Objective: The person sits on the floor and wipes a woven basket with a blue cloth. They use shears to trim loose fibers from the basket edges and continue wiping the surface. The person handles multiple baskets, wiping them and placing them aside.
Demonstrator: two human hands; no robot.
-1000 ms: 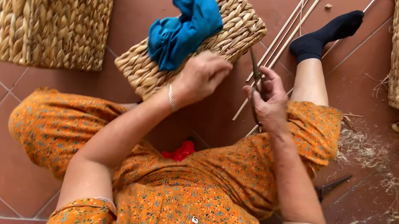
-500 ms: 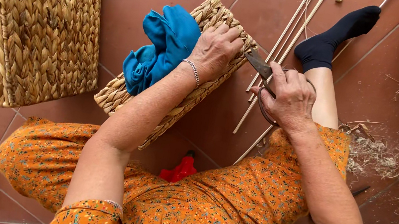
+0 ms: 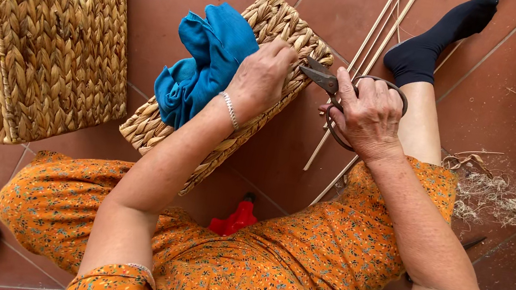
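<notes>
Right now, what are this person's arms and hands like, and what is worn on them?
Both arms are bare from short orange sleeves with a small floral print. The left hand has a thin silvery bracelet at the wrist. The right hand shows no bracelet or ring that I can make out. No gloves on either.

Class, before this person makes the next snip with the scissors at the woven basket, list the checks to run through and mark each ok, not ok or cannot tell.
1. Left hand steadies the woven basket on its top edge: ok.
2. Right hand grips the scissors through the loop handles: ok.
3. Blade tips point at the basket rim: ok.
4. Left fingers clear of the blades: not ok, very close.
5. Strand between the blades: cannot tell.
6. Blue cloth away from the blades: ok.
</notes>
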